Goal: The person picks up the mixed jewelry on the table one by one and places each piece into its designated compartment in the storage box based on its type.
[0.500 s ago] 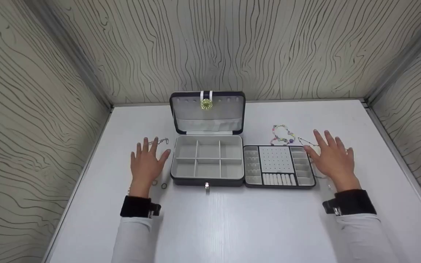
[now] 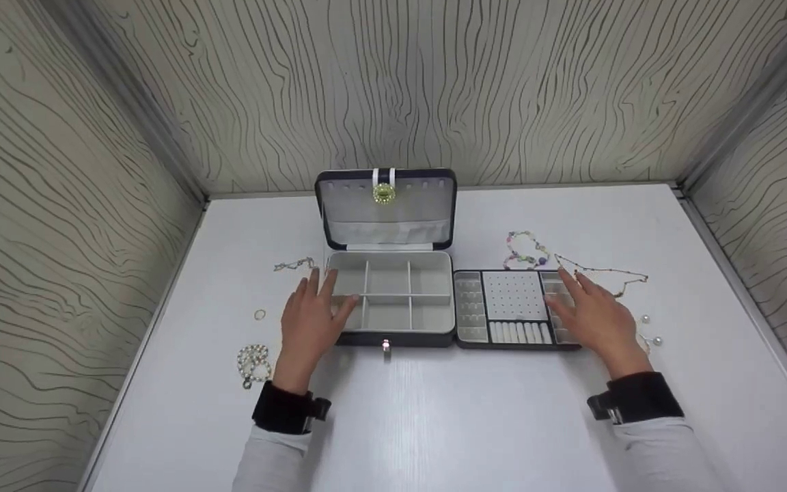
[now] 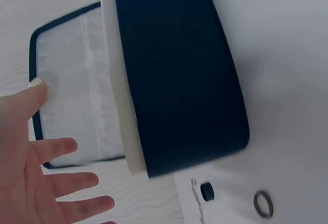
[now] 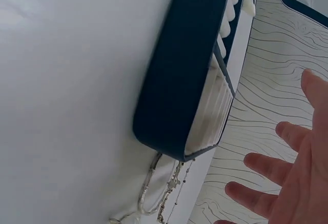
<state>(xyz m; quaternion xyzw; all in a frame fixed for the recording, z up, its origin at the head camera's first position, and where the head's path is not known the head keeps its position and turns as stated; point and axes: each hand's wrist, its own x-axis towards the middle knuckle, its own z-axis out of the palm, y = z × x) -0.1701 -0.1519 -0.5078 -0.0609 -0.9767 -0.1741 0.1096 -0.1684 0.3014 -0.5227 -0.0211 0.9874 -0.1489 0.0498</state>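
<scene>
My left hand (image 2: pixel 311 321) hovers over the left edge of a dark blue jewelry box (image 2: pixel 387 279), fingers spread and holding nothing. The box's lid (image 2: pixel 385 225) stands raised, a gold buckle on its strap. My right hand (image 2: pixel 602 324) is spread above the right end of a low jewelry tray (image 2: pixel 503 346), also holding nothing. Contact is hard to tell in the head view. In the left wrist view the fingers (image 3: pixel 77 180) look apart from the box (image 3: pixel 179 75). The fingers (image 4: pixel 266 167) in the right wrist view are likewise apart from the tray (image 4: pixel 169 75).
Left of the box lie a silver chain (image 2: pixel 294 264), a gold ring (image 2: pixel 259 315) and a pearl bracelet (image 2: pixel 253 352). Behind the tray are a colorful beaded bracelet (image 2: pixel 542 261) and a thin chain necklace (image 2: pixel 602 269). Pearl earrings (image 2: pixel 657 341) lie to its right. Patterned walls enclose the white table (image 2: pixel 462 424).
Both hands have moved inward: the left one rightward onto the box's edge, the right one leftward over the tray's end. The pearl bracelet and pearl earrings have come into view.
</scene>
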